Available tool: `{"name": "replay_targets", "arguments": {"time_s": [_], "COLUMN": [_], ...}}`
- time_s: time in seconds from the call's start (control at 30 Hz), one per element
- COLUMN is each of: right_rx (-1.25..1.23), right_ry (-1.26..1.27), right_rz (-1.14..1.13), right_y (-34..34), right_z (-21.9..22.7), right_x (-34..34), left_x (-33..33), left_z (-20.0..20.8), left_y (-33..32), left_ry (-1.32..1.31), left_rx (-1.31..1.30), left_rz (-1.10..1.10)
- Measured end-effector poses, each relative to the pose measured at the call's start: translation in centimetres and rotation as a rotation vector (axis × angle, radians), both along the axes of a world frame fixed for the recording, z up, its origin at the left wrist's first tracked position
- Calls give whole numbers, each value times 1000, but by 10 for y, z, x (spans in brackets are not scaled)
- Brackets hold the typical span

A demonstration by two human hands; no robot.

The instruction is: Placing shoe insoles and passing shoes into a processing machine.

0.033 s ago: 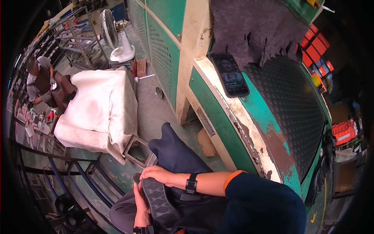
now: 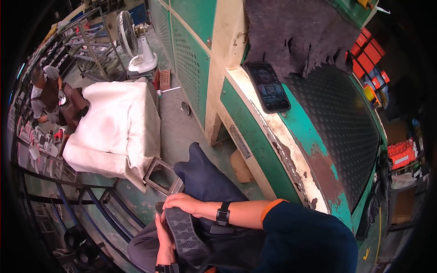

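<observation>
A dark grey shoe sole [image 2: 185, 236] faces up over my lap, its patterned tread showing. My right hand [image 2: 180, 203] reaches in from the right and curls its fingers over the sole's far end. Along the sole's left edge, my left hand [image 2: 165, 235] grips it with the thumb pointing up. Whatever lies under the sole is hidden. A small dark rounded piece [image 2: 159, 207] shows just beyond the fingertips. Dark blue cloth [image 2: 205, 175] covers my leg beyond the hands. A black strap with a device [image 2: 223, 214] sits on my right wrist.
To the right stands a green and cream machine [image 2: 268, 168] with a phone [image 2: 268, 87] and a dark leather hide [image 2: 296, 36] on it. A cloth-covered block [image 2: 114, 127], a fan [image 2: 136, 45], a metal rack [image 2: 91, 204] and a seated person [image 2: 48, 93] are at left.
</observation>
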State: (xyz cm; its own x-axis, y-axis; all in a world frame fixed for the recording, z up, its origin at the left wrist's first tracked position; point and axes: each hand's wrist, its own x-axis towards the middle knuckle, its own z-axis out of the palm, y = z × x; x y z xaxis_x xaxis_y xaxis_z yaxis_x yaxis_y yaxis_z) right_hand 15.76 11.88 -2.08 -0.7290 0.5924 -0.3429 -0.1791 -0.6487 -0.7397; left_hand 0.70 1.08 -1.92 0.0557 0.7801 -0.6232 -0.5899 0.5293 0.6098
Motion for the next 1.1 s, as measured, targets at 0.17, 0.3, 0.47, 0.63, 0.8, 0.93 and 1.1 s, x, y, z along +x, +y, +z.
{"name": "replay_targets", "arguments": {"time_s": [0.17,0.3,0.47,0.63,0.8,0.93,1.1], "right_rx": [15,-39,29,-25,-39,-9,-18], "right_ry": [43,-39,55,99,129,-67,-344], "right_rz": [40,22,7,45,9,-65,-21], "right_y": [4,8,4,7,8,8,4], "right_z": [-7,-12,-9,-7,-5,-17,-25], "right_x": [1,-4,-6,0,2,-5,-4], "left_x": [3,3,5,7,6,5,13], "left_z": [-1,0,-1,3,-1,-3,10], "left_y": [2,4,5,9,3,2,1], "left_ry": [5,41,8,19,118,35,8], "left_rx": [-1,20,59,-35,-56,-7,177], "left_rz": [30,9,66,55,59,18,53]}}
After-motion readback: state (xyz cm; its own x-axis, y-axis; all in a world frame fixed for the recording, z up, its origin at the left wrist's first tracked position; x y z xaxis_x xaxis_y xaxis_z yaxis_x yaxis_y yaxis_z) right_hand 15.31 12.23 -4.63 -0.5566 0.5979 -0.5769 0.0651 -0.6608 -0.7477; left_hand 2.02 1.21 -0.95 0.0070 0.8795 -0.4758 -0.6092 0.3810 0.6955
